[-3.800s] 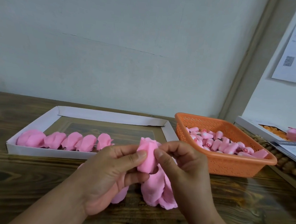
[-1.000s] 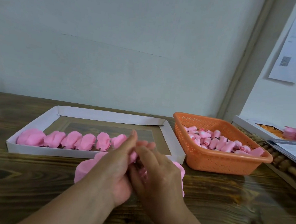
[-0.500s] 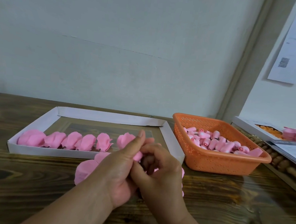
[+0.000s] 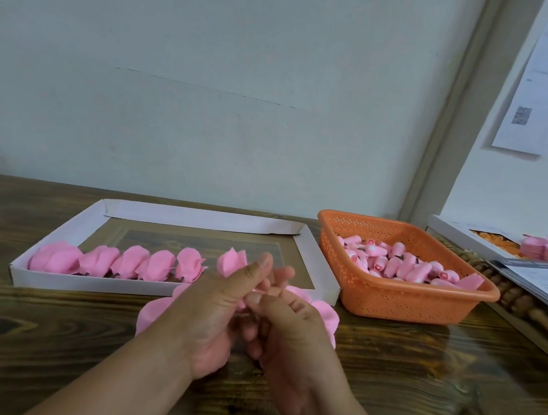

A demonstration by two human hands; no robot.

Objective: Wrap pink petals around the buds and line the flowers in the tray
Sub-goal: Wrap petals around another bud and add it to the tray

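Flower (image 4: 232,262) now set sixth in tray (image 4: 200,217) row | loose petals (image 4: 153,310) on table being pinched by both hands' fingers (image 4: 263,265) | next wrap begun.

Both hands (image 4: 252,316) meet over loose pink petals (image 4: 325,311), before the tray (image 4: 176,289) of wrapped flowers (image 4: 116,261).

a small craft workroom. a wooden table (image 4: 416,379) against a plain wall carries a cardboard tray (image 4: 59,237) of pink flowers (image 4: 126,262) and an orange basket (image 4: 405,300) of buds (image 4: 398,264). printed notices (image 4: 540,96) hang nearby.
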